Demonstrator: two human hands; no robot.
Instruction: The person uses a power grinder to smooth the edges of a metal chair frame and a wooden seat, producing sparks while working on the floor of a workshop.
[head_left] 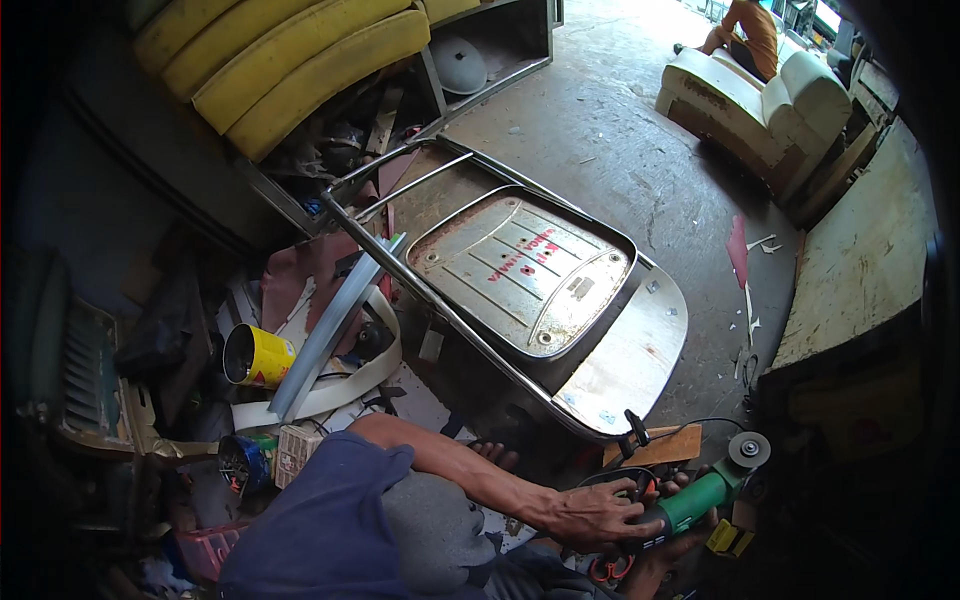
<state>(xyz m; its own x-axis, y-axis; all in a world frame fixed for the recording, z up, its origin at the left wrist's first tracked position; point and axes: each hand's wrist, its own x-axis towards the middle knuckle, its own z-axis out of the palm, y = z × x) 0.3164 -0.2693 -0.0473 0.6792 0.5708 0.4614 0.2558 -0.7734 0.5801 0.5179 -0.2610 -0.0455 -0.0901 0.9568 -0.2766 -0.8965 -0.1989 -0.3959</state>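
A green and black angle grinder (695,503) is held at the lower right, its round disc (748,450) facing up and away from me. My left hand (605,512) rests over its black rear end, fingers curled. My right hand (690,545) supports the grinder from below and is mostly hidden behind it. Beyond my hands a folded metal chair frame (470,320) lies on the floor. It carries a worn metal seat pan (520,270) and a pale curved panel (635,350) at its near end. Beside the grinder lie a wooden board (665,446) and a small yellow box (730,538).
Scissors with orange handles (612,568) are near my lap. To the left stand a yellow can (258,356), a grey metal strip (335,330) and cluttered scraps. Yellow cushions (300,70) are stacked at the back left. A person (748,40) sits on a worn sofa (735,95).
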